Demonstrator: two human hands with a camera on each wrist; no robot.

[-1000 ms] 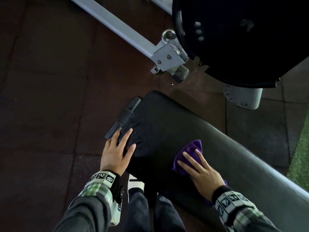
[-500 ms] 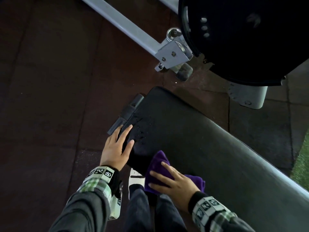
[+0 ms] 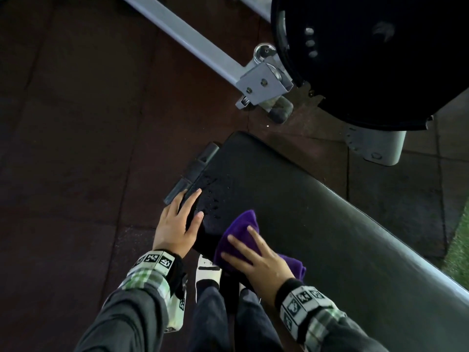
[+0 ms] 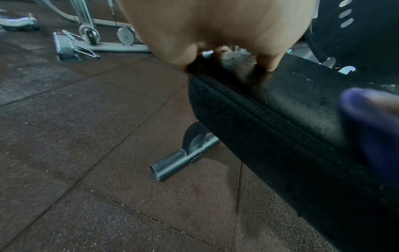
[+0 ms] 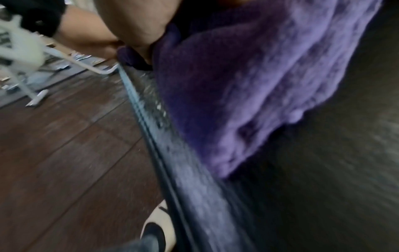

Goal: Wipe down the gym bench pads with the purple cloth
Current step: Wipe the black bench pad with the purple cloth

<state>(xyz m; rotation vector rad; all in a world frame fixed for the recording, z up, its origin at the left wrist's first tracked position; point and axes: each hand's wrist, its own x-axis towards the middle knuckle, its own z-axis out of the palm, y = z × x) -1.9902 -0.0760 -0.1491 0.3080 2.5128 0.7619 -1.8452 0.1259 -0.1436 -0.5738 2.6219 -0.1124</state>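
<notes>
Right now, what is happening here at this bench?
A person is wiping a black gym bench pad. The right hand presses a purple cloth flat near the pad's end, fingers straight. The left hand rests on the pad's edge, steadying it. Water droplets lie beside the cloth, unwiped.

Dim overall, low indoor light. Head view dark and underexposed; floor (image 3: 76,148) nearly black at the left, round black disc (image 3: 368,59) at far right without detail. Soft sheen along the right edge of the bench pad (image 3: 330,237), suggesting light from the right. Left wrist view brighter, floor grain sharp, palm (image 4: 215,25) close and out of focus, lines bowed at the edges. Right wrist view heavily motion-blurred; purple cloth (image 5: 248,85) smeared, pad streaked
</notes>
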